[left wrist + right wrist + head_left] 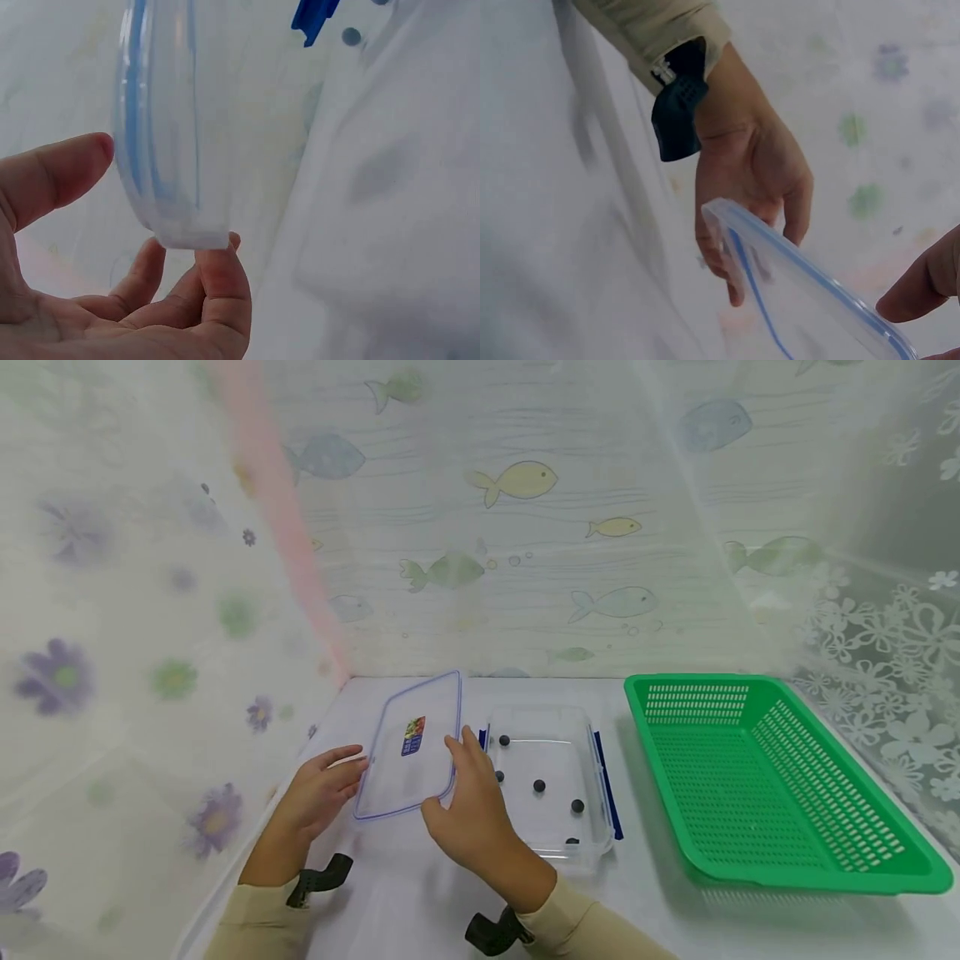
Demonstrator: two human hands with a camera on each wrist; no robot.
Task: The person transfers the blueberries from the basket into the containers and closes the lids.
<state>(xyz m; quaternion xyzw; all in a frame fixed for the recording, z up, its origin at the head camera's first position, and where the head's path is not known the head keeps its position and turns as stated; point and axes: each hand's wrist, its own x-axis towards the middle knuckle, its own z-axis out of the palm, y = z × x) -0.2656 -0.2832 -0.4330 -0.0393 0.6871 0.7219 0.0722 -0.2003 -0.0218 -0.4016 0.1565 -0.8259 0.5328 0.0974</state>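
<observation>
A clear plastic lid (390,777) with a bluish rim and a small colourful label is held tilted above the table. My left hand (322,793) holds its left edge. In the left wrist view the lid's end (187,217) rests on the fingertips, with the thumb against its other side. My right hand (476,814) grips the right edge, thumb near the lower corner; the right wrist view shows the thumb (911,292) at the rim. Just right of that hand stands a clear plastic box (555,718) without its cover, holding several small dark balls (539,786).
Blue side latches (609,789) hang outward from the box. A green perforated basket (675,827) stands at the right on the white-covered table (397,893). Translucent curtains (450,635) with fish and flower prints enclose the back and sides.
</observation>
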